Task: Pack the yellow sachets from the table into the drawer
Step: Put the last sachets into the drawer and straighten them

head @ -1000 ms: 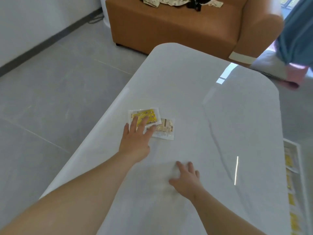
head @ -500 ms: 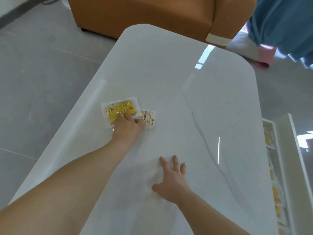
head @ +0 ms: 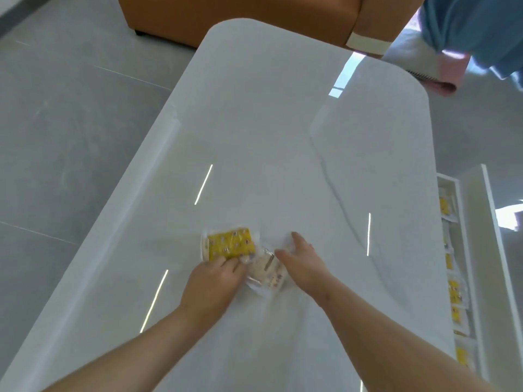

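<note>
A yellow sachet (head: 230, 244) lies flat on the white table (head: 283, 123), with a paler sachet (head: 267, 274) tucked against its right near corner. My left hand (head: 212, 284) rests bent fingertips on the yellow sachet's near edge, and its thumb side touches the pale sachet. My right hand (head: 304, 267) has straight fingers and touches the pale sachet's right side. The open white drawer (head: 464, 250) runs along the table's right side and holds several yellow sachets (head: 454, 291) in a row.
An orange sofa (head: 240, 15) stands past the table's far end. Blue and pink cloth (head: 467, 38) hangs at the top right. Grey tiled floor (head: 70, 137) lies to the left. The table's left edge is close to the sachets.
My left hand has slid both sachets toward me across the table. My right hand has lifted off the table and moved left to the pale sachet. The camera has tilted down.
</note>
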The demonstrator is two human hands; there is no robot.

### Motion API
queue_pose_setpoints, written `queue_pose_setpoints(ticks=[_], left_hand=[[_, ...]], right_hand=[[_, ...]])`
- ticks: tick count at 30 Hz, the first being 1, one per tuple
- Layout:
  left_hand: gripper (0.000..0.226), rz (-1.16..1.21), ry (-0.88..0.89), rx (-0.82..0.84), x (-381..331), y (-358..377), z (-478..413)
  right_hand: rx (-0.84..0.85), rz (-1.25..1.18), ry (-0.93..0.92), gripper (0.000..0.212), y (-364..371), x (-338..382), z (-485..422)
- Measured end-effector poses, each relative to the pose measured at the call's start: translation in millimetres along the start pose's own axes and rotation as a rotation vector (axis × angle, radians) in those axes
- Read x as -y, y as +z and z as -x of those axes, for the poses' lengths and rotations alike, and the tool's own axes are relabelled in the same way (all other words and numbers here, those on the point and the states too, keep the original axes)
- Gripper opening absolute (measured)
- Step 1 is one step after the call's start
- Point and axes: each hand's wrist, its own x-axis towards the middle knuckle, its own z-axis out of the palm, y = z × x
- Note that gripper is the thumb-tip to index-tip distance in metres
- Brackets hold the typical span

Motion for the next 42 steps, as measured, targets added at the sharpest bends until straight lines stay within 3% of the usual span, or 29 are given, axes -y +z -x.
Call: queue_pose_setpoints(ticks=[4,7,10,12,16,21,25,28,31,32,34,38,42], left_hand=[[0.030,0.172,-0.152,0.070,-11.4,-2.5,11.3],[0.070,0.136,-0.340,0.229,-2.4,-8.7,0.3],[0.087,0.183,-0.521,0.532,2.4,-13.3,-7.1],[0.087,0.214,-0.611,0.627,-0.5,-13.1,-8.6],[0.063,0.430,-0.810,0.574,-14.4,-11.4,8.4],[0.037,0.459,-0.948,0.579,-46.5,-18.6,32.2],[0.030,0.775,-1.201,0.508,-86.8,-37.0,41.5],[0.042,0.925,-1.253,0.432,-139.4,-53.5,46.2],[0.048,1.076,-1.301,0.331,-211.9,-71.5,42.2],[0.046,1.123,-1.311,0.299,-240.0,-75.7,38.9],[0.041,1.235,-1.337,0.243,-302.9,-87.0,29.8],[0.032,1.426,-1.337,0.144,-433.3,-113.8,4.8],[0.022,1.493,-1.281,0.168,-540.5,-148.9,-20.0]], right_hand=[[0.035,0.204,-0.052,0.082,20.7,-15.7,16.3],[0.042,0.422,-0.092,0.099,39.8,-29.1,30.7],[-0.090,0.512,-0.123,0.091,49.9,-32.8,40.2],[-0.180,0.506,-0.138,0.076,52.6,-32.8,41.7],[-0.134,0.371,-0.094,0.061,52.7,-36.5,48.8],[0.045,0.220,0.044,0.037,46.7,-67.3,68.2],[0.097,-0.278,0.110,0.007,35.1,-114.8,109.4],[0.005,-0.500,0.109,0.013,14.7,-157.8,139.0],[-0.098,-0.698,0.115,0.003,-20.2,-200.0,166.9],[-0.106,-0.721,0.098,0.012,-35.9,-214.2,177.2],[-0.088,-0.703,0.022,0.022,-72.0,-245.5,204.8],[-0.034,-0.618,-0.157,0.020,-150.7,-313.0,281.0],[-0.022,-0.599,-0.217,0.035,-213.9,-370.1,347.8]])
